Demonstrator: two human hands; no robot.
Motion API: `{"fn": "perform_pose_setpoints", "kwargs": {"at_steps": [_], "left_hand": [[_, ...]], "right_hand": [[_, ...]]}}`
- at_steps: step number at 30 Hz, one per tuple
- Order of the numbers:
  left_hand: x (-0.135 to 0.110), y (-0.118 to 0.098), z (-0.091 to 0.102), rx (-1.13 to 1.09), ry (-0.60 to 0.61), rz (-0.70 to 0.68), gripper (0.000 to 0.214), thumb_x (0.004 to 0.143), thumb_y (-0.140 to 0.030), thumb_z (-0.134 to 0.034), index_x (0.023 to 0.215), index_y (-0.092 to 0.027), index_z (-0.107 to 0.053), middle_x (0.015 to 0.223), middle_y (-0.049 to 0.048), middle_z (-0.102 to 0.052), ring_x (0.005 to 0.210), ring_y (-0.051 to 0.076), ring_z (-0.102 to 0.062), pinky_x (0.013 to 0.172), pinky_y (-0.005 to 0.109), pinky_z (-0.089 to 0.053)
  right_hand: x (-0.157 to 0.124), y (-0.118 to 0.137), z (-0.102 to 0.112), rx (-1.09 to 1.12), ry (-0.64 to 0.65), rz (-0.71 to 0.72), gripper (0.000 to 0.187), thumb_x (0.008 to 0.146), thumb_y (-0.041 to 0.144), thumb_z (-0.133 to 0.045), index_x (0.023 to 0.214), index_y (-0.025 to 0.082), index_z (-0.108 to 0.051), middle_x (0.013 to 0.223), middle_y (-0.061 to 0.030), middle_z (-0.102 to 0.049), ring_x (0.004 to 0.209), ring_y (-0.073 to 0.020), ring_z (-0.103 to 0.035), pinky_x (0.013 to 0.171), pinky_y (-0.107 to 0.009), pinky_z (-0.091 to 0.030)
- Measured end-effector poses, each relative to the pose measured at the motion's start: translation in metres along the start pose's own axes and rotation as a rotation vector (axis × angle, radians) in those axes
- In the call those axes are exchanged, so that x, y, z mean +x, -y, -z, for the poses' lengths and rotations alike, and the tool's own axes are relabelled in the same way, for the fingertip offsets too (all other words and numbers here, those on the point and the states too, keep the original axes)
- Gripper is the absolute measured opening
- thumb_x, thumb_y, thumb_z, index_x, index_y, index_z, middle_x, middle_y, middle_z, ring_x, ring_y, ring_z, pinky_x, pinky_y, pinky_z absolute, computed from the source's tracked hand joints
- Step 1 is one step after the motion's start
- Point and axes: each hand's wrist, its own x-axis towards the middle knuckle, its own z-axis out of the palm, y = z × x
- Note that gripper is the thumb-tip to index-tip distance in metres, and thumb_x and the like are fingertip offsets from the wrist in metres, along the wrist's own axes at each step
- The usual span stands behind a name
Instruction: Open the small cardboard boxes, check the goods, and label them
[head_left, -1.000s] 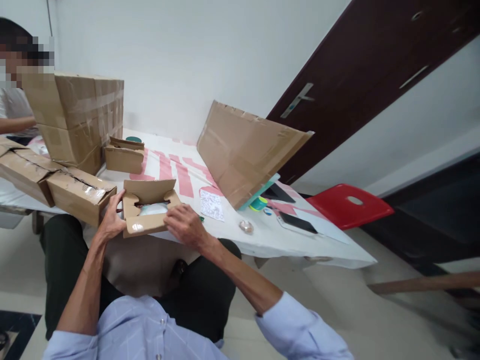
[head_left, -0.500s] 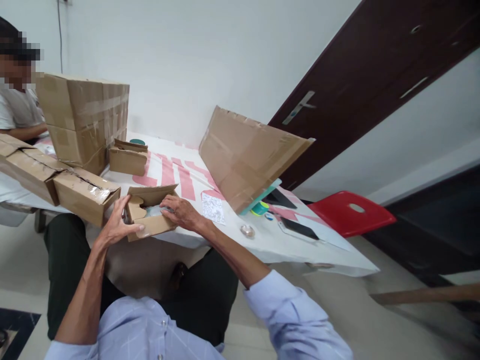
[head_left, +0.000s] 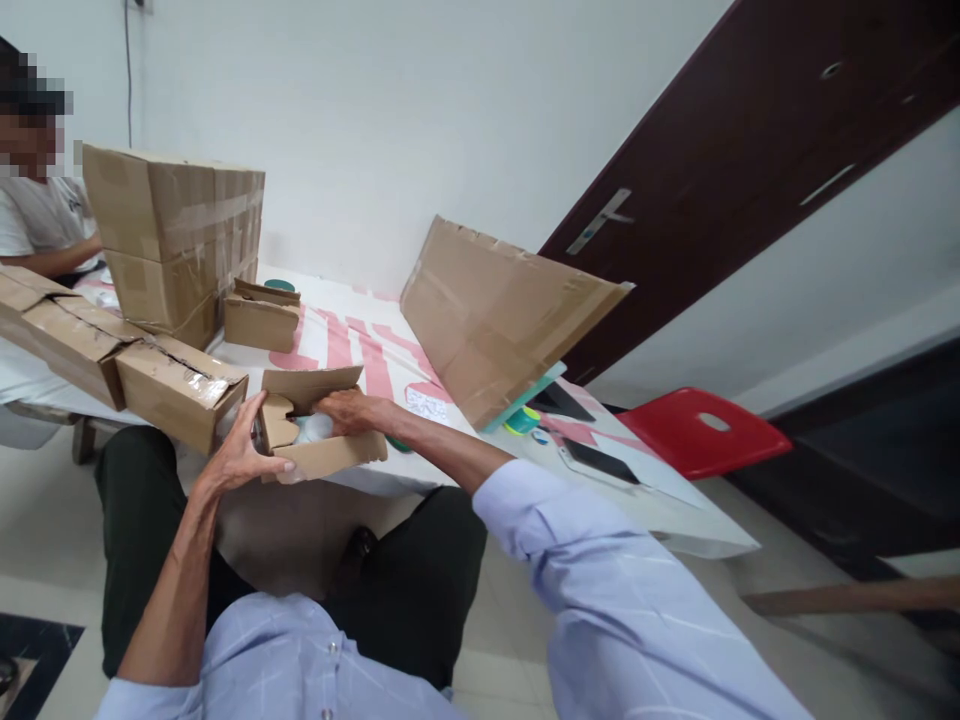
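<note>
An open cardboard box (head_left: 330,460) rests at the near edge of the table, its back flap upright. My left hand (head_left: 240,450) is closed on the box's left end, the thumb along the front wall. Into the box reaches my right hand (head_left: 346,412), its fingers bunched and partly hidden by the walls. Beside those fingers lies a pale, see-through item (head_left: 313,428) that looks like plastic. A curved cardboard insert (head_left: 279,425) stands at the left inside the box. Part of a green round thing (head_left: 397,445) shows behind the box's right end.
Closed cardboard boxes (head_left: 176,385) line up at left, before a taped stack (head_left: 180,240). A small open box (head_left: 261,318) stands behind. A large cardboard sheet (head_left: 502,310) leans at right, near a tape roll (head_left: 521,420) and phone (head_left: 600,460). A person (head_left: 45,220) sits far left.
My right hand has gone deeper into the box, and its forearm now crosses over the box's right end. My left hand keeps its hold. The small round item on the table is now covered.
</note>
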Motion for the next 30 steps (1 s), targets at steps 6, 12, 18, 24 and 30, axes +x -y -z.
{"fn": "perform_pose_setpoints", "kwargs": {"at_steps": [6,12,18,24,30], "left_hand": [[0.001,0.004,-0.001,-0.050,0.039,-0.021,0.131,0.062,-0.052,-0.096,0.169,-0.025,-0.026,0.173,0.0186,-0.028,0.158,0.044,-0.033,0.130,0.061,-0.032],[0.006,0.008,-0.001,-0.037,0.020,-0.012,0.128,0.059,-0.048,-0.096,0.166,-0.022,-0.031,0.168,0.0192,-0.034,0.155,0.044,-0.037,0.127,0.060,-0.037],[0.018,0.010,0.005,-0.057,-0.027,0.003,0.123,0.055,-0.037,-0.096,0.162,-0.022,-0.037,0.160,0.0174,-0.045,0.148,0.041,-0.047,0.121,0.056,-0.045],[0.046,0.006,0.006,-0.096,-0.017,-0.008,0.123,0.057,-0.041,-0.095,0.163,-0.025,-0.035,0.163,0.0184,-0.045,0.153,0.040,-0.043,0.122,0.057,-0.042],[0.062,-0.022,0.014,-0.116,-0.101,-0.034,0.117,0.062,-0.052,-0.094,0.162,-0.027,-0.040,0.167,0.0214,-0.042,0.157,0.044,-0.037,0.119,0.061,-0.043]], "right_hand": [[-0.010,0.002,-0.003,0.038,0.075,0.018,0.060,0.087,0.026,-0.080,0.144,0.017,-0.064,0.132,-0.0185,-0.074,0.123,-0.0343,-0.071,0.101,-0.038,-0.055],[-0.018,-0.002,-0.007,0.168,-0.068,0.111,0.057,0.086,0.027,-0.082,0.138,0.014,-0.065,0.139,-0.0209,-0.069,0.131,-0.0341,-0.065,0.111,-0.042,-0.050],[-0.029,-0.009,0.017,0.381,-0.296,0.120,0.065,0.075,0.026,-0.083,0.137,0.019,-0.065,0.134,-0.0140,-0.072,0.122,-0.0310,-0.068,0.105,-0.043,-0.053],[-0.049,-0.027,0.063,0.534,-0.542,0.124,0.066,0.071,0.028,-0.079,0.136,0.018,-0.068,0.137,-0.0122,-0.071,0.122,-0.0309,-0.066,0.107,-0.044,-0.050],[-0.078,-0.032,0.111,0.682,-0.629,0.125,0.069,0.070,0.037,-0.080,0.134,0.016,-0.068,0.133,-0.0125,-0.071,0.119,-0.0316,-0.066,0.103,-0.044,-0.052]]}}
